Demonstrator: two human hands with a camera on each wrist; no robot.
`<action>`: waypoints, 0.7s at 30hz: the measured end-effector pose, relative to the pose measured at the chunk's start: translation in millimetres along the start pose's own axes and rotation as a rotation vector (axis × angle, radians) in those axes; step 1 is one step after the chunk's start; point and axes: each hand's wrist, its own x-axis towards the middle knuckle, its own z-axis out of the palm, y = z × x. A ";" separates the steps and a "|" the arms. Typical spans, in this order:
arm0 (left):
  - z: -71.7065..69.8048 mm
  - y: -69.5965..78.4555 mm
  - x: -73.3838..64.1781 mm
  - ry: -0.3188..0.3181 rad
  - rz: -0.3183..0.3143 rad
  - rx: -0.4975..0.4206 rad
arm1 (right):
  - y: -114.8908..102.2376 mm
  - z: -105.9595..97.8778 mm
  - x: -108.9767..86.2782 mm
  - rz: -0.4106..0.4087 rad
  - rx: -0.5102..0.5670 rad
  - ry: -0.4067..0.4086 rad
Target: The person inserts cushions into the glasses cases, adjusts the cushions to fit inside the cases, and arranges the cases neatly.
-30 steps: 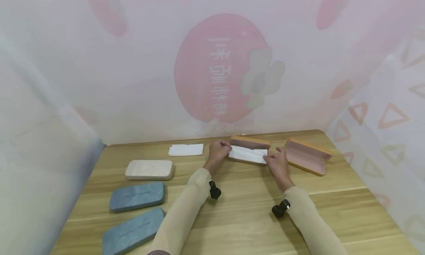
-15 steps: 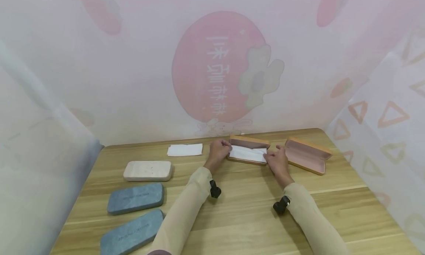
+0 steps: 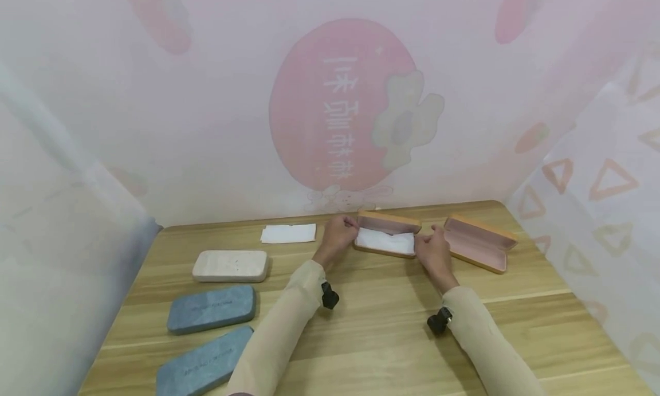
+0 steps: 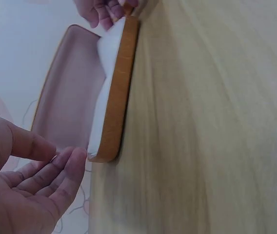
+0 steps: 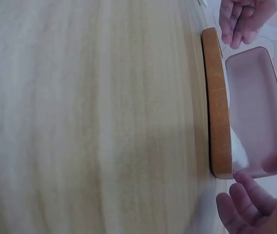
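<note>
An orange-brown glasses case (image 3: 388,254) with a pinkish lining stands with its lid up at the back of the table. Inside its base lies a folded white cloth (image 3: 384,241). My left hand (image 3: 337,236) is at the case's left end; in the left wrist view its fingers (image 4: 72,168) are loosely bent beside the corner, holding nothing. At the opposite end is my right hand (image 3: 433,253). The right wrist view shows its thumb and fingers (image 5: 255,195) spread apart, one fingertip right at the case's corner by the white cloth.
A second orange case (image 3: 476,247) stands open to the right. Another folded white cloth (image 3: 289,234) lies at the back left. Down the left side lie a cream case (image 3: 230,266) and two blue-grey cases (image 3: 211,309), all closed. A printed wall (image 3: 216,172) borders the table's back.
The white cloth has gone down into the case's base, and its right end now lies inside the rim. Both hands have let go of its ends, staying close to the case.
</note>
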 end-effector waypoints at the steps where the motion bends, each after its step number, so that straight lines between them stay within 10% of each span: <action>1: -2.1 0.6 -0.6 0.002 0.000 -0.002 | -0.2 -0.7 0.2 -0.007 0.002 0.012; 21: 9.8 2.4 19.2 0.000 -0.149 -0.101 | -13.6 -6.7 24.8 0.162 0.216 -0.194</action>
